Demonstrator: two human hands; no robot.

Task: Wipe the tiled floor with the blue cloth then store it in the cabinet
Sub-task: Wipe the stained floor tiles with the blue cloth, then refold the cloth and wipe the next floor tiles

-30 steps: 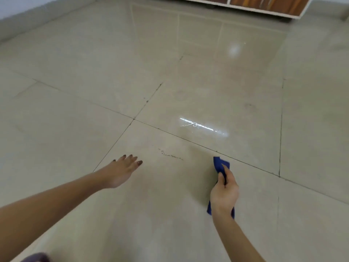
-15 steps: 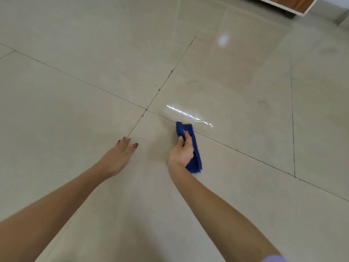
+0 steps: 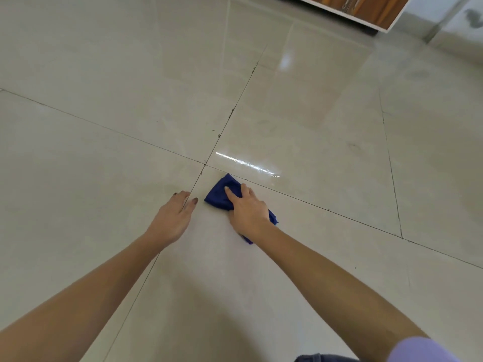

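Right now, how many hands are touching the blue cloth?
1. The right hand presses the blue cloth onto the tiled floor; the left hand rests flat on the floor beside it, apart from it.

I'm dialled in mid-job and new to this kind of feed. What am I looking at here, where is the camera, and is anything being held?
There is no machine: a person works bare-handed, and the single wide-angle camera sits on their head, looking forward and down. The right hand presses a blue cloth flat on the tiled floor, beside a crossing of dark grout lines. The left hand rests open on the tiles, holding nothing. A shiny streak glints just beyond the cloth. The cabinet stands at the far top edge.
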